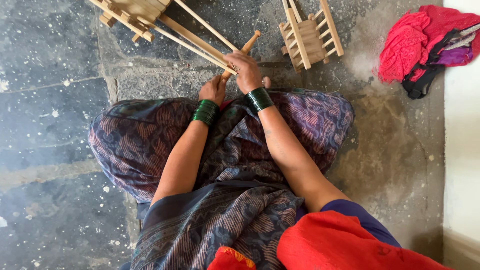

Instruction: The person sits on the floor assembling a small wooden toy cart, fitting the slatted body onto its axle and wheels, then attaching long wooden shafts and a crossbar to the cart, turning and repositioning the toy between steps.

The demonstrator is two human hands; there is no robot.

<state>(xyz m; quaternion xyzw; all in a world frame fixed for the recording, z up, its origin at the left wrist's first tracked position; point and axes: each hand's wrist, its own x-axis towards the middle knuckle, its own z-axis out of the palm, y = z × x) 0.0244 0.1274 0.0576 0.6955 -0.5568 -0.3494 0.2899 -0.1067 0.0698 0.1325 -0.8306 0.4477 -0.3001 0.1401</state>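
I sit cross-legged on a stone floor, both wrists wearing green bangles. My left hand point(213, 90) is closed around the lower part of a turned wooden peg point(248, 44) that points up and to the right. My right hand point(246, 70) rests over the same peg, higher up, where the ends of long thin wooden sticks point(192, 37) meet it. Those sticks run up-left to a slatted wooden frame piece point(131, 15) lying on the floor at the top left.
A second small slatted wooden frame point(310, 35) lies on the floor at top centre-right. A heap of red, black and purple cloth point(425, 45) sits at the top right beside a pale wall point(462, 150). The grey stone floor point(50, 150) spreads to the left.
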